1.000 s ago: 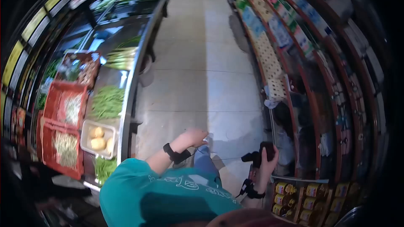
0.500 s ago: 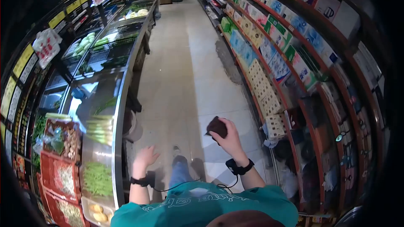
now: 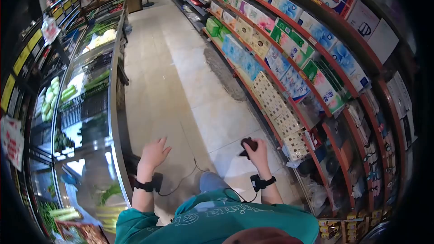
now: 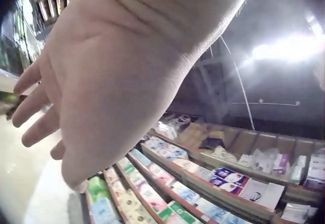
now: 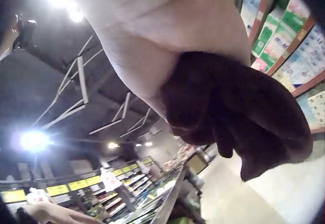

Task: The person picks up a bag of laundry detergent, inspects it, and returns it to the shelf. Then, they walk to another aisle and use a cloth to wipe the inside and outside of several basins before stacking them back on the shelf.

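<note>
A bunched dark brown cloth (image 5: 244, 107) with a soft, fuzzy surface is held in my right hand (image 3: 259, 156). In the head view that hand is over the aisle floor, near the lower shelves, with the cloth (image 3: 248, 147) between thumb and fingers. The right wrist view has the folds hanging past the palm, and the fingers are mostly hidden behind it. My left hand (image 3: 154, 154) is held out over the floor beside the vegetable stand, holding nothing. Its fingers are extended and spread, and the left wrist view shows its bare palm (image 4: 106, 82).
A tiled aisle (image 3: 153, 77) runs ahead. Along the left stands a metal-edged vegetable stand (image 3: 118, 153) with black crates (image 3: 79, 112). Red-edged shelves of packaged tissue (image 3: 289, 40) line the right. A cable (image 3: 183, 178) loops between my wrists.
My right hand has swung forward from beside the right shelves with the cloth in it. The left hand has moved from in front of my body to the left. The view has advanced along the aisle.
</note>
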Demonstrator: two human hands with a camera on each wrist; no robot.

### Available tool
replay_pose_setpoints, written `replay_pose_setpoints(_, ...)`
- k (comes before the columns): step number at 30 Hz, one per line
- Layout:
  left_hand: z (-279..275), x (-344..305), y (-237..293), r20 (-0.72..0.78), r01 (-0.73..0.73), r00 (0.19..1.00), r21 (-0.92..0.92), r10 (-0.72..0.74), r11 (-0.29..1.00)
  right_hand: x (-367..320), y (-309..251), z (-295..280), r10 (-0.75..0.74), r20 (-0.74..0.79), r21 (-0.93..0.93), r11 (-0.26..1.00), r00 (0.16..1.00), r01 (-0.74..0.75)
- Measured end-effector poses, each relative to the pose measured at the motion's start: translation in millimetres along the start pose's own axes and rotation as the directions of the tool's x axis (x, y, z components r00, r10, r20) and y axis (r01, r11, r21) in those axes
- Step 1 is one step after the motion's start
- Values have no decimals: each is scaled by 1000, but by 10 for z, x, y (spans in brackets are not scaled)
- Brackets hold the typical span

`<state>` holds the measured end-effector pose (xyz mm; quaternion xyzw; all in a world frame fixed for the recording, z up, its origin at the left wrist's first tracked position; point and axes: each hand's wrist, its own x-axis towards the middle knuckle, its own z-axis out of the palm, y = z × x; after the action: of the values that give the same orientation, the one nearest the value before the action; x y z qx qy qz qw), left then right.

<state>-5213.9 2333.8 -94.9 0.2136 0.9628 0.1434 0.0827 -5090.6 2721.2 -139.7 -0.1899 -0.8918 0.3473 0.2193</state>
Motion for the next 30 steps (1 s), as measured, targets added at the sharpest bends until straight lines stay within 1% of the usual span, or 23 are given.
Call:
replay_pose_setpoints(2, -24, 674, -109, 14, -114, 993, -50, 115, 992, 202, 269, 208, 128, -74, -67, 989, 989, -133)
replay_pose_setpoints(3, -27, 968, -162, 95, -126, 987, -24, 128, 992, 333, 354, 287, 281, -54, -68, 956, 958, -284)
replay_pose_setpoints(5, -59, 1589, -249, 234, -150, 962, 21, 141, 988, 616, 812, 580, 466, -112, 67, 885, 877, -462)
replay_pose_setpoints(7, -112, 2191, -344, 310, -105, 945, -6, 102, 994, 1090, 653, 731, 508, -195, 94, 861, 839, -499)
replay_pose_setpoints(8, -153, 2471, -440, 346, -70, 936, -10, 69, 998, 1400, 438, 808, 539, -233, 68, 839, 810, -539)
replay_pose_setpoints(9, -155, 2689, -605, 310, -114, 941, -88, 136, 990, 1720, 634, 1025, 500, -202, 87, 866, 842, -493)
replay_pose_setpoints(11, -313, 3225, -1048, 181, -213, 950, -214, 253, 953, 2479, 244, 1426, 430, -205, 11, 899, 879, -437)
replay_pose_setpoints(13, -687, 3553, -1472, 106, -126, 983, -183, 147, 975, 3267, -148, 1934, 316, -133, 62, 949, 939, -310)
replay_pose_setpoints(14, -825, 3717, -1650, 66, -89, 992, -182, 103, 979, 3668, -396, 2163, 196, -129, 65, 980, 972, -189)
replay_pose_setpoints(15, -917, 3835, -1846, 88, -14, 996, -149, 27, 989, 4008, -670, 2400, 77, -125, 64, 996, 989, -70)
replay_pose_setpoints(17, -1053, 4082, -2354, 110, 124, 987, -76, -115, 989, 4654, -1218, 2871, 55, -89, 219, 975, 995, -34)
replay_pose_setpoints(18, -955, 4171, -2681, 88, 154, 985, -59, -148, 986, 4936, -1493, 3098, 54, -62, 281, 959, 997, -35)
replay_pose_setpoints(19, -832, 4255, -2987, 62, 183, 982, -39, -181, 982, 5171, -1690, 3358, 39, -77, 308, 951, 996, -14)
replay_pose_setpoints(20, -930, 4333, -3124, 169, 268, 951, -45, -258, 962, 5394, -1878, 3653, 26, -89, 338, 941, 996, 6)
replay_pose_setpoints(21, -1027, 4411, -3273, 274, 352, 904, -45, -328, 935, 5625, -2045, 3956, 11, -101, 365, 930, 995, 27)
replay_pose_setpoints(22, -968, 4490, -3523, 238, 311, 929, -86, -284, 947, 5819, -2130, 4260, -45, -130, 342, 935, 990, 88)
replay_pose_setpoints(23, -981, 4643, -3785, 198, 265, 951, -125, -238, 956, 5999, -2285, 4522, -44, -129, 343, 935, 991, 86)
replay_pose_setpoints(25, -1437, 5110, -4037, 217, 337, 926, -103, -309, 936, 6320, -2570, 4981, -74, -165, 295, 948, 983, 121)
replay_pose_setpoints(26, -1602, 5275, -4115, 252, 374, 906, -97, -340, 922, 6486, -2705, 5133, -22, -89, 320, 946, 996, 49)
replay_pose_setpoints(27, -1736, 5520, -4278, 162, 315, 941, -93, -297, 945, 6667, -2890, 5238, -7, -70, 339, 940, 997, 30)
replay_pose_setpoints(29, -1976, 6118, -4569, 67, 263, 962, 24, -265, 964, 6968, -3271, 5371, 37, -36, 381, 924, 999, -21)
replay_pose_setpoints(30, -2055, 6402, -4719, 6, 178, 984, 39, -179, 983, 7136, -3354, 5466, 50, -50, 385, 923, 998, -27)
